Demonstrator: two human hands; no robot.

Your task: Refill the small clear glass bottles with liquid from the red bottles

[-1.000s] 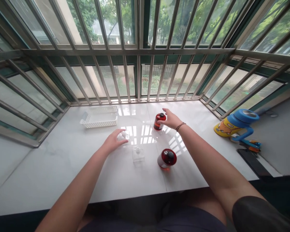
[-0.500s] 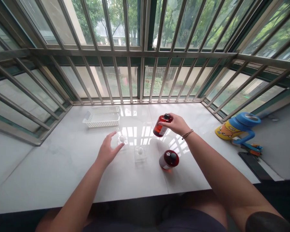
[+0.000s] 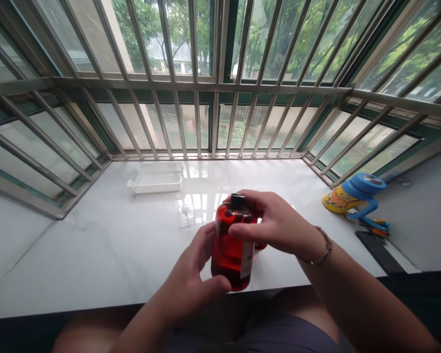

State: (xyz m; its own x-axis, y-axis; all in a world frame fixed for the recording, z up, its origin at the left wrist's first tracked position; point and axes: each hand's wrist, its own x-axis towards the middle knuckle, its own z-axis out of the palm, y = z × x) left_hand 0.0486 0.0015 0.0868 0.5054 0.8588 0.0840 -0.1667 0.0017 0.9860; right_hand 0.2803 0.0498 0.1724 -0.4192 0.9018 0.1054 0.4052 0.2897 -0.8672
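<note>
An amber-red plastic bottle [image 3: 230, 247] with a black cap and white side label is raised above the table close to me. My right hand [image 3: 275, 225] wraps its upper part, and my left hand [image 3: 191, 274] holds its lower part. Behind them, a sliver of a second red bottle [image 3: 260, 246] shows, mostly hidden. A clear plastic box [image 3: 186, 215] with a white item inside sits on the white marble table [image 3: 95, 245], just beyond my left hand. A second clear box is hidden from view.
A white plastic basket [image 3: 154, 184] stands at the far left of the table, against steel window bars. At the right end are a yellow cartoon cup with a blue clamp-like object [image 3: 347, 196] and a black phone [image 3: 378, 251].
The red bottle has risen off the table toward me, and my left hand has left the clear box to grip it too. The view has tilted slightly.
</note>
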